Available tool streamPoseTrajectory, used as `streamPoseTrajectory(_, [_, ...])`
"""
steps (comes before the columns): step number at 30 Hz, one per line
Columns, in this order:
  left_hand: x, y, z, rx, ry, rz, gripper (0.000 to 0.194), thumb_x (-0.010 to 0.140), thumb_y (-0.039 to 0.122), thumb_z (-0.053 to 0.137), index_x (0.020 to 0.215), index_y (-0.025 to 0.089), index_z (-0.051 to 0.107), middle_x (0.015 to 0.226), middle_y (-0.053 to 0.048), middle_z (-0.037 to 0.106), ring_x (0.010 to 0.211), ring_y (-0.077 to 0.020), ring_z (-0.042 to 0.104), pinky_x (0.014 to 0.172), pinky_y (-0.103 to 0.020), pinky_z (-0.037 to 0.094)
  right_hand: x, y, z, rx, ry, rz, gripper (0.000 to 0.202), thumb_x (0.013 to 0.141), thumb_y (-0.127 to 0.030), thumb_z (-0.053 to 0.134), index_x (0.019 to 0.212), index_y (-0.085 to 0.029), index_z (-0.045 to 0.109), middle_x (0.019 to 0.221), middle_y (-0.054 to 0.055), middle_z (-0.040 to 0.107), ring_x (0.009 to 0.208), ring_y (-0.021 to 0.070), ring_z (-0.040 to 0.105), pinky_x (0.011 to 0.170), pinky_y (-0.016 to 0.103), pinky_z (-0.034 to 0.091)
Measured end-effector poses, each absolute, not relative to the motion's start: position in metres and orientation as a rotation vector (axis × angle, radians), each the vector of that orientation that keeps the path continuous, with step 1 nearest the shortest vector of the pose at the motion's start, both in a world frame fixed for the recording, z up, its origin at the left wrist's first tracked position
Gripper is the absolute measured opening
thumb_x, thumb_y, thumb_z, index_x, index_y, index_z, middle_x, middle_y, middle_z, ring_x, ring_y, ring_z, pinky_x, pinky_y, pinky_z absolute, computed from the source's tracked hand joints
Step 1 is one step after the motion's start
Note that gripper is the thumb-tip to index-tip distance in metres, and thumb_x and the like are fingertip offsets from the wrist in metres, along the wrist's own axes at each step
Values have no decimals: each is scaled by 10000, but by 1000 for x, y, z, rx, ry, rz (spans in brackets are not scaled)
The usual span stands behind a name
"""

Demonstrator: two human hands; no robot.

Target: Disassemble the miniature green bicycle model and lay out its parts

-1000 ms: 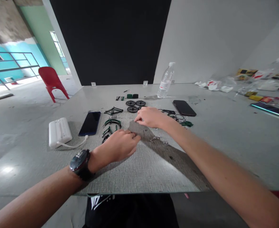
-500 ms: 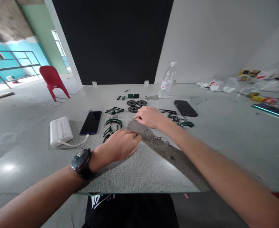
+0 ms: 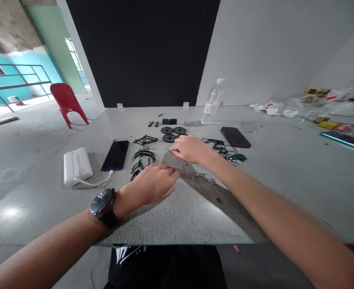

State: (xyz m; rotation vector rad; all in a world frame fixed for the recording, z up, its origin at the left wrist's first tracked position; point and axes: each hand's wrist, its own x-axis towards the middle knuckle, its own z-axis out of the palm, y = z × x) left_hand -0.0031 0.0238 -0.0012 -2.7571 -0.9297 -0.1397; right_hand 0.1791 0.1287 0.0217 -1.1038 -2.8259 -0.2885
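My left hand (image 3: 154, 182), with a watch (image 3: 103, 202) on its wrist, rests low on the table, fingers curled; whatever they hold, if anything, is too small to make out. Just beyond and to the right, my right hand (image 3: 189, 149) has thumb and fingertips pressed together at the table beside some tiny silver pieces (image 3: 166, 149). It partly covers the black spoked wheels (image 3: 169, 138). Left of the hands lie a dark green frame (image 3: 146, 139), curved green parts (image 3: 144, 154) and further green parts (image 3: 137, 166). Small silver pieces (image 3: 199, 175) lie below my right wrist.
A white power bank (image 3: 77, 165) is cabled to a phone (image 3: 115, 155) at left. Another phone (image 3: 235, 137), mixed black and green parts (image 3: 237, 157) and an upright bottle (image 3: 212, 102) are at right. Green and black blocks (image 3: 169, 121) sit farther back.
My right hand has shifted very slightly left, with its forearm moving a little. My left hand keeps its place.
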Motion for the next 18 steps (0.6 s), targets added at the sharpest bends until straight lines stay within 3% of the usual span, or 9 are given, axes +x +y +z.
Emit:
streamPoseTrajectory(4, [-3,24,-1,-2755,-932,-138,195,997,235,424,1005,155,602,958,-70,685,865,-223,656,743,-364,509,181,133,17,-1100,-2805,-315,302,939,-207,485,869,-245,776,879,87,705,867,250,585,727,386,359])
streamPoseTrajectory(11, [-3,24,-1,-2748,-938,-124,182,996,233,424,990,157,590,944,-68,684,870,-212,654,764,-351,507,180,143,5,-1139,-2744,-233,338,933,-228,489,1131,-243,764,1029,111,710,941,263,604,758,390,394])
streamPoseTrajectory(18, [-3,24,-1,-2748,-944,-121,178,996,232,422,973,160,583,917,-64,676,846,-207,649,747,-343,499,175,143,1,-1180,-2695,-216,345,933,-202,486,1144,-216,759,1114,140,672,930,258,601,791,403,405])
